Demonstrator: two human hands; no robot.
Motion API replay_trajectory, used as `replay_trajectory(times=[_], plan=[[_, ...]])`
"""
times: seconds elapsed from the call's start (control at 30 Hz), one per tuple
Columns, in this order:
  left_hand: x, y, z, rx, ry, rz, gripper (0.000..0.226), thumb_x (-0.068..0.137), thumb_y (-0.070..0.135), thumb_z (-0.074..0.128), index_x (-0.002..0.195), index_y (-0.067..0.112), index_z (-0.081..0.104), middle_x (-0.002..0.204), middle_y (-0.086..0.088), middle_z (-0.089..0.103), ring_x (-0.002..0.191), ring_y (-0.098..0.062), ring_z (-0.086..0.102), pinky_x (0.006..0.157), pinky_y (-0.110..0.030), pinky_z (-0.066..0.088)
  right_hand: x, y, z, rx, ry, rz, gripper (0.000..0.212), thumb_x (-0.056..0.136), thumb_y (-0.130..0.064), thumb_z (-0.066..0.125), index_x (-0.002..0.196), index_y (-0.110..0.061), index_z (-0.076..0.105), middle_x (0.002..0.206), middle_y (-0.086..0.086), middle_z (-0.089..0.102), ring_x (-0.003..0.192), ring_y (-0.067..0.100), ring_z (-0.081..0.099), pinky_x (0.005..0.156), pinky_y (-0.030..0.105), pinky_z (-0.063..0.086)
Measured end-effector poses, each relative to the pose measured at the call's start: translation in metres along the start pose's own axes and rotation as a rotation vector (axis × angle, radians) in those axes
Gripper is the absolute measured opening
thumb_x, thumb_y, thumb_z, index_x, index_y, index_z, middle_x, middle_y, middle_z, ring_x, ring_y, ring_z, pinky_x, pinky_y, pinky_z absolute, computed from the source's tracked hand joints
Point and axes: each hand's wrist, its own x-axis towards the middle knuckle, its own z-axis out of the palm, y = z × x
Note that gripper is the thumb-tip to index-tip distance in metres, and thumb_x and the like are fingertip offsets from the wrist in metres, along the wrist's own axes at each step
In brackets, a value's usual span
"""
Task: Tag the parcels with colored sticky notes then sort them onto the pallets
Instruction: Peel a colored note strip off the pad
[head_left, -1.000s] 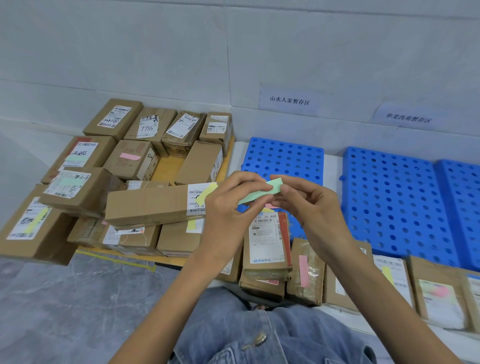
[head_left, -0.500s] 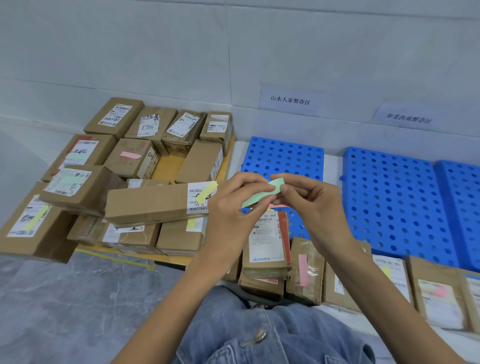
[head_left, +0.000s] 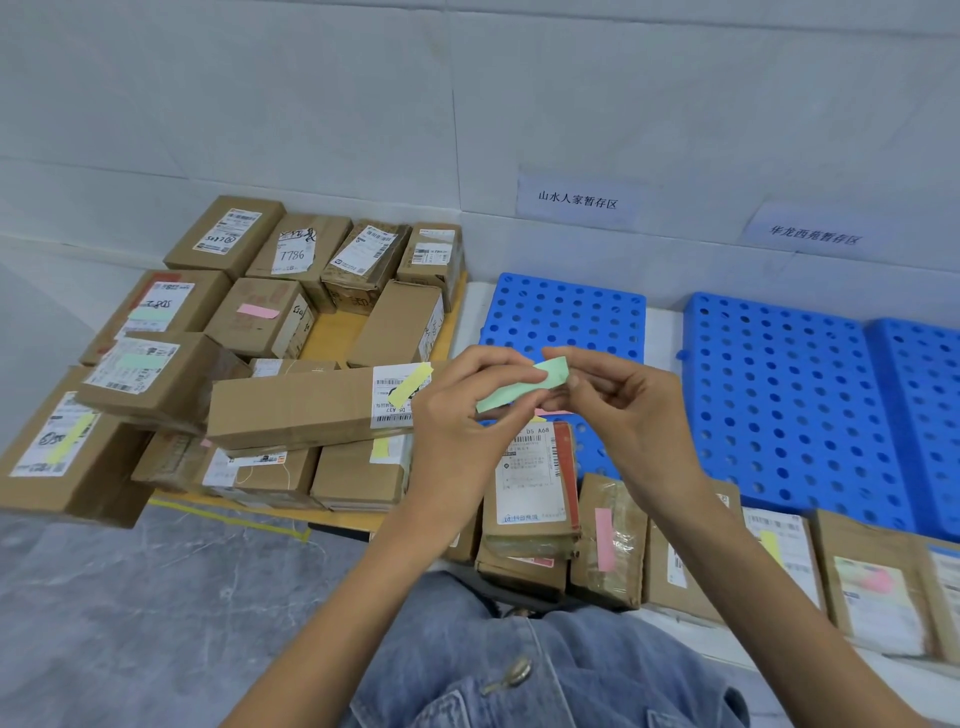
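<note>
Wall (head_left: 311, 104), three blue pallets (head_left: 563, 322); left hand (head_left: 462, 415), right hand (head_left: 628, 410) pinch one green note (head_left: 524, 388).

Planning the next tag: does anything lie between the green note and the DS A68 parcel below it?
Nothing visible does. Left hand and right hand pinch the green note over the parcel, its label showing.

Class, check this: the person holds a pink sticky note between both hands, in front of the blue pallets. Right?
Not quite. The head view shows the sticky note is green, not pink. The left hand and right hand do both pinch it, in front of the blue pallets.
</note>
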Motion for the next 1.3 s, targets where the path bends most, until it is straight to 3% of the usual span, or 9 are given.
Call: replay_trajectory(times=[0.2,0.3,0.47,0.63,0.73,0.83,1.17,1.3], plan=[[0.001,0.004,-0.004,-0.025,-0.011,-0.015,0.014,0.082,0.014,0.072,0.096,0.012,0.074,0.101,-0.001,0.064,0.099,-0.018,0.064,0.065,-0.028,0.059,0.0,-0.002,-0.003,0.071,-0.047,0.065,0.022,0.092,-0.004,0.055,0.109,-0.01,0.069,0.088,0.007,0.075,0.082,0.02,0.072,0.079,0.023,0.056],[0.001,0.002,-0.005,-0.005,-0.012,-0.007,0.015,0.081,0.01,0.073,0.095,0.012,0.074,0.1,0.0,0.065,0.098,-0.017,0.064,0.066,-0.03,0.059,0.001,-0.002,-0.004,0.073,-0.041,0.084,0.021,0.09,-0.005,0.058,0.108,-0.009,0.068,0.087,0.008,0.075,0.08,0.023,0.072,0.078,0.024,0.057],[0.002,0.002,-0.004,0.058,-0.017,0.003,0.017,0.081,0.024,0.07,0.094,0.015,0.074,0.098,0.004,0.066,0.097,-0.013,0.064,0.075,-0.038,0.056,0.002,-0.001,-0.006,0.073,-0.054,0.117,0.02,0.091,-0.003,0.057,0.106,-0.008,0.069,0.086,0.009,0.075,0.081,0.023,0.072,0.078,0.024,0.057],[0.01,0.0,-0.005,0.329,-0.043,0.075,0.019,0.083,0.031,0.067,0.095,0.018,0.075,0.104,0.007,0.064,0.106,-0.014,0.053,0.089,-0.034,0.046,0.0,-0.001,-0.005,0.154,-0.067,0.167,0.025,0.092,-0.007,0.055,0.114,-0.011,0.066,0.087,0.012,0.075,0.088,0.021,0.072,0.082,0.023,0.056],[0.013,0.0,-0.002,0.414,-0.028,0.153,0.019,0.085,0.03,0.065,0.094,0.017,0.075,0.101,0.005,0.064,0.102,-0.015,0.051,0.087,-0.042,0.045,-0.002,0.0,-0.001,0.17,-0.047,0.156,0.025,0.091,-0.007,0.057,0.113,-0.013,0.066,0.082,0.01,0.075,0.088,0.018,0.072,0.081,0.021,0.055],[0.013,0.003,0.001,0.466,-0.019,0.198,0.018,0.085,0.028,0.064,0.093,0.016,0.075,0.093,0.004,0.064,0.095,-0.014,0.051,0.082,-0.041,0.046,-0.002,0.002,0.002,0.145,-0.003,0.116,0.025,0.091,-0.007,0.057,0.114,-0.011,0.066,0.082,0.01,0.075,0.089,0.018,0.072,0.084,0.023,0.055],[0.019,0.015,-0.003,0.279,-0.114,-0.058,0.004,0.082,0.011,0.071,0.081,0.015,0.07,0.084,0.008,0.064,0.086,-0.01,0.06,0.079,-0.034,0.05,-0.006,0.006,0.005,-0.094,0.0,0.009,0.03,0.086,-0.01,0.065,0.115,-0.018,0.065,0.09,-0.006,0.074,0.088,0.006,0.071,0.084,0.019,0.054],[0.019,0.017,-0.003,0.228,-0.132,-0.1,0.008,0.082,0.007,0.069,0.078,0.014,0.069,0.082,0.008,0.065,0.084,-0.008,0.061,0.077,-0.014,0.045,-0.005,0.007,0.005,-0.126,0.03,-0.021,0.025,0.081,-0.012,0.07,0.105,-0.02,0.068,0.085,-0.007,0.073,0.083,0.004,0.07,0.077,0.014,0.052]])
